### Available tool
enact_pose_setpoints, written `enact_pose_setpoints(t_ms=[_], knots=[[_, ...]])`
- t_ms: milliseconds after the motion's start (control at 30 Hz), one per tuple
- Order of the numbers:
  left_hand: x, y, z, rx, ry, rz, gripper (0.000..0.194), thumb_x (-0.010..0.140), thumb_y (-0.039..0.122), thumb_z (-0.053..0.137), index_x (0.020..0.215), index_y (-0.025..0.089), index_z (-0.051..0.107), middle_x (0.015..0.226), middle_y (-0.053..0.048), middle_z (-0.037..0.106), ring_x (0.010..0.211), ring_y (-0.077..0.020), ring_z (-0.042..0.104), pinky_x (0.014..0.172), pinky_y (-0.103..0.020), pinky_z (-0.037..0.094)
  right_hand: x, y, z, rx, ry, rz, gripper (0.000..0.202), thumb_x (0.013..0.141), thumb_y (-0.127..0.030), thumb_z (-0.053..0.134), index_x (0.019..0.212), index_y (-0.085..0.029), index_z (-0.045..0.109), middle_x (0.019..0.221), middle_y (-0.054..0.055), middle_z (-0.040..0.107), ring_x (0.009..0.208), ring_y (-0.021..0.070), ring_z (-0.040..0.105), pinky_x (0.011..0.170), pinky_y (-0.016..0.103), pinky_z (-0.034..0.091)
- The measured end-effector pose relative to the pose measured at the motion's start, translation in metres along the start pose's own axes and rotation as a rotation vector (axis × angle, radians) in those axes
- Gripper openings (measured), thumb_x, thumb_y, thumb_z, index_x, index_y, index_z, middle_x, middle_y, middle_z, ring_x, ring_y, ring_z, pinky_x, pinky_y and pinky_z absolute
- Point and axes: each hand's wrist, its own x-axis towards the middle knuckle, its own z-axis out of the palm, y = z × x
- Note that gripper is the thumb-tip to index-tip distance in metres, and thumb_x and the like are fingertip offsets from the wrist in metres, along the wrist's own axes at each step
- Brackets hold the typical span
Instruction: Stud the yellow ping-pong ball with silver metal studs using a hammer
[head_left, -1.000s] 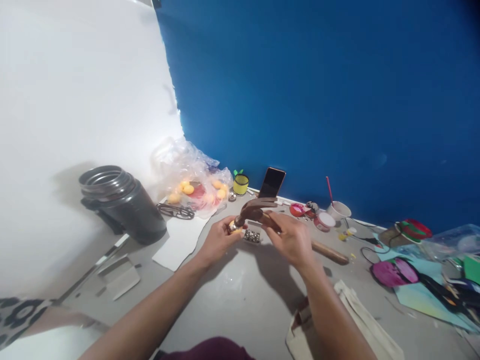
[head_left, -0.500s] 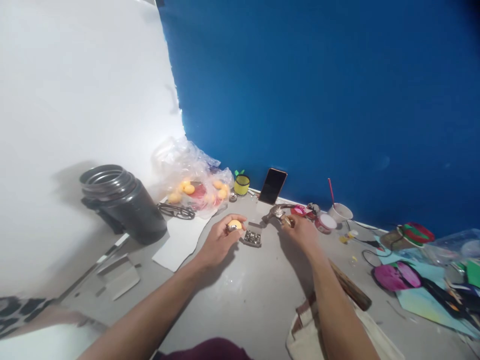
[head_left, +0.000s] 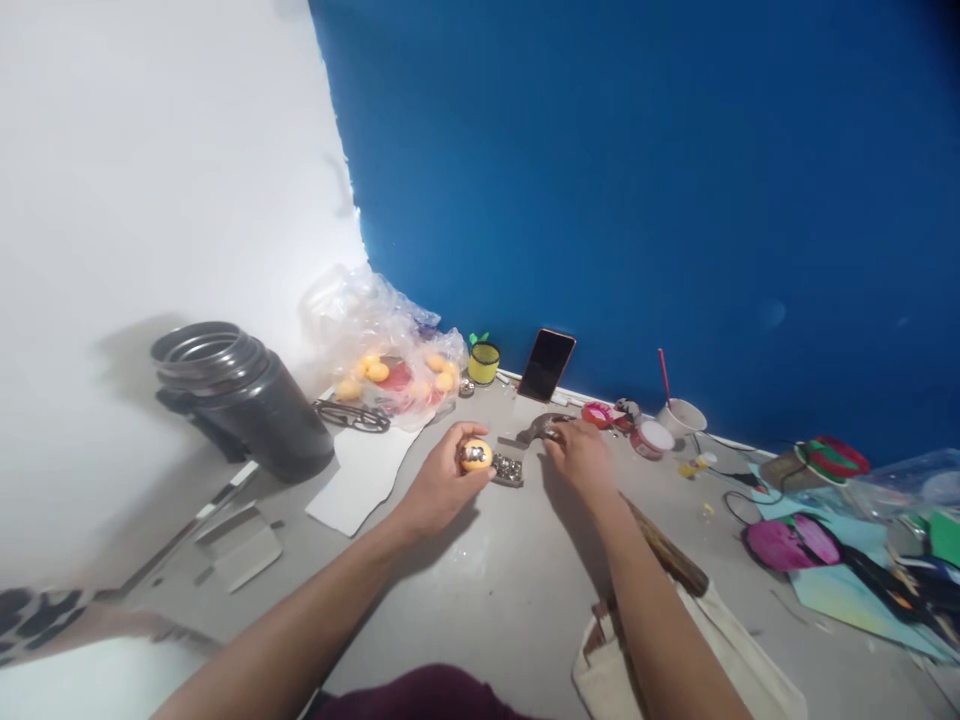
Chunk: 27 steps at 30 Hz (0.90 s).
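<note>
While the left hand [head_left: 441, 482] cradled a ball, the right had hold of a hammer

Between the left thumb and the curled fingers [head_left: 469, 430] sat the ball [head_left: 475, 456], yellow-orange, with a dark, silvery patch facing up. Those fingers were only partly open, bent around its far side, with the thumb along the near side; the palm lay to its left. It looked light, smooth and stiff, perhaps a little slippery, and its shell might have dented under a hard squeeze. The surer hold was on its plain sides, clear of the patch, in case whatever made the silver came loose.

Just right of the left thumb tip lay a small box [head_left: 510, 484] of shiny metal bits [head_left: 507, 466]; it looked easy to tip with a careless knuckle.

The fingers of the right hand [head_left: 585, 462] were bent over the hammer [head_left: 537, 430] close behind its head, grasping it there, though how tightly could not be told. The head poked out to the left of these fingertips, while the wooden handle [head_left: 671, 558] ran back beneath the forearm. It seemed heavy and rigid, with most weight at the head, so a hold there would balance well. Beyond the right fingers leaned a phone [head_left: 547, 366].
</note>
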Motion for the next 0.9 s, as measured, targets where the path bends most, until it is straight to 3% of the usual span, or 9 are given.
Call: enact_pose_setpoints(t_ms=[100, 267, 567, 900], knots=[[0.001, -0.002, 0.001, 0.031, 0.009, 0.027, 0.039, 0.074, 0.024, 0.067, 0.112, 0.02, 0.055, 0.083, 0.004, 0.055, 0.065, -0.0105, 0.049, 0.057, -0.023, 0.041, -0.009, -0.031, -0.011, 0.059, -0.05, -0.182, 0.019, 0.098, -0.029, 0.057, 0.099, -0.023, 0.075, 0.106, 0.007, 0.074, 0.105, 0.0227, 0.063, 0.085, 0.029, 0.041], [0.002, -0.004, -0.001, 0.07, 0.013, 0.089, 0.032, 0.073, 0.022, 0.067, 0.104, 0.02, 0.058, 0.085, 0.003, 0.056, 0.069, -0.0114, 0.051, 0.061, -0.023, 0.043, -0.015, -0.058, -0.011, -0.102, -0.247, -0.223, 0.016, 0.096, -0.028, 0.06, 0.094, -0.023, 0.076, 0.102, 0.007, 0.076, 0.1, 0.0239, 0.067, 0.073, 0.029, 0.04], [0.0, 0.0, 0.0, 0.06, 0.006, 0.104, 0.026, 0.071, 0.021, 0.065, 0.096, 0.019, 0.059, 0.084, 0.002, 0.058, 0.07, -0.0123, 0.052, 0.061, -0.024, 0.043, -0.012, -0.062, -0.006, -0.12, -0.354, -0.257, 0.018, 0.094, -0.024, 0.059, 0.097, -0.024, 0.077, 0.105, 0.007, 0.076, 0.103, 0.0239, 0.067, 0.072, 0.028, 0.04], [0.0, -0.006, -0.004, 0.035, -0.025, 0.07, 0.029, 0.074, 0.023, 0.067, 0.102, 0.02, 0.059, 0.086, 0.003, 0.058, 0.07, -0.0122, 0.052, 0.062, -0.024, 0.043, -0.012, -0.055, 0.002, -0.01, -0.353, -0.272, 0.016, 0.093, -0.017, 0.058, 0.093, -0.022, 0.074, 0.102, 0.008, 0.075, 0.096, 0.0228, 0.066, 0.07, 0.028, 0.034]])
